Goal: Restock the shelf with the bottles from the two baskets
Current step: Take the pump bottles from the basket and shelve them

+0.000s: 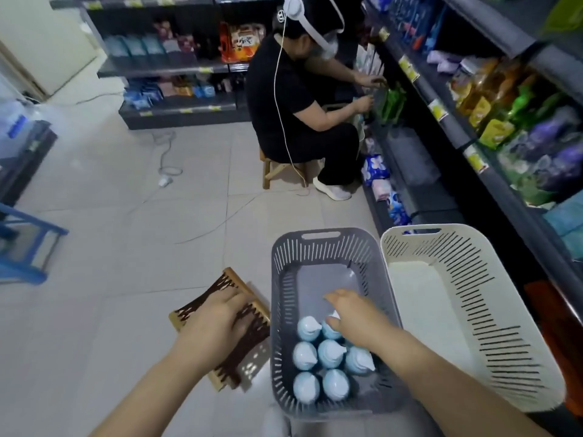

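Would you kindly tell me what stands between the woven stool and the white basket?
In the head view, the grey basket stands between them, holding light-blue bottles, with the right hand reaching in over the bottles.

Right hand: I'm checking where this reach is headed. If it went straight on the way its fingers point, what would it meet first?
Likely the bare floor of the grey basket just ahead of the right hand; the blue bottles sit under and behind it. Its height is unclear.
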The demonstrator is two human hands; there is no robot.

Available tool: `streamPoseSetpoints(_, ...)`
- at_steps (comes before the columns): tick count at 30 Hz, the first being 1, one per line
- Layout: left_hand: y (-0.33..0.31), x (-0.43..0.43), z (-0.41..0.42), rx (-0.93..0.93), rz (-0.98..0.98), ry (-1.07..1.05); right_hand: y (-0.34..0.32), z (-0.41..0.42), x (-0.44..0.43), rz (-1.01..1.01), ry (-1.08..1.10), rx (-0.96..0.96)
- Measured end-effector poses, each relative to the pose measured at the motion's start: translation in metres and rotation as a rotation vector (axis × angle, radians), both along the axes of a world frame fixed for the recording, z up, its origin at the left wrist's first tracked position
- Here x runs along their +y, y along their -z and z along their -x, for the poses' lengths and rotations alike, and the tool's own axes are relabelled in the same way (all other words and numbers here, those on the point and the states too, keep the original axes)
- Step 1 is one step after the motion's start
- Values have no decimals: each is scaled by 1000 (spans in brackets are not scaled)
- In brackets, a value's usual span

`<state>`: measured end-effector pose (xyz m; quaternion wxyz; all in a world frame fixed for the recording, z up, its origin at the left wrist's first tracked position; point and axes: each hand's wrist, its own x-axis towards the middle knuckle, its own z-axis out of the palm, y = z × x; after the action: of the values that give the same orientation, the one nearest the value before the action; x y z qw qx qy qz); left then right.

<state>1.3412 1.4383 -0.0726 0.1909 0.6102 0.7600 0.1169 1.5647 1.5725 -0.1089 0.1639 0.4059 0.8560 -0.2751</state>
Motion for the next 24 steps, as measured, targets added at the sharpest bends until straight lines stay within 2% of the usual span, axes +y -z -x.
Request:
streamPoseSetpoints(6,33,18,30,-53,14,64,50,38,-4,57,-20,-93)
streamPoseSetpoints(10,53,23,32,-49,29,56,83,49,-4,50,-136,-194)
streamPoseSetpoints(14,76,20,33,-122,30,61,110,54,-2,49,-251,-277)
streamPoseSetpoints(19,89,18,26,-173,25,65,118,51,9,67,-191,-229)
streamPoseSetpoints(24,87,31,13,-232,11,85,85,41,34,118,-35,-104)
